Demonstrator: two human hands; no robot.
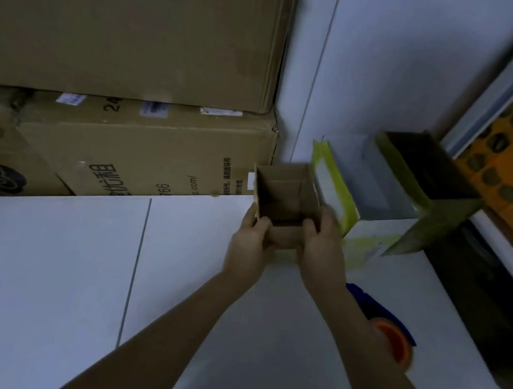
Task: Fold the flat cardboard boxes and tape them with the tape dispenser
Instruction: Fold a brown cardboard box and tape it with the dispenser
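both hands hold a small open cardboard box (284, 197) above the white floor (46, 265), near the corner. the left hand (250, 247) grips its near left edge, fingers curled round the wall; the right hand (322, 251) grips the near right edge likewise. just right of the box stands a yellow-green edged carton (333, 187), flaps open. the tape dispenser (392, 337), blue with an orange roll, lies on the floor beside the right forearm. large brown cartons (130, 49) are stacked against the wall at left.

The small box (284, 197) sits between both hands, large cartons (144, 148) behind-left, tape dispenser (392, 337) right of the forearms.
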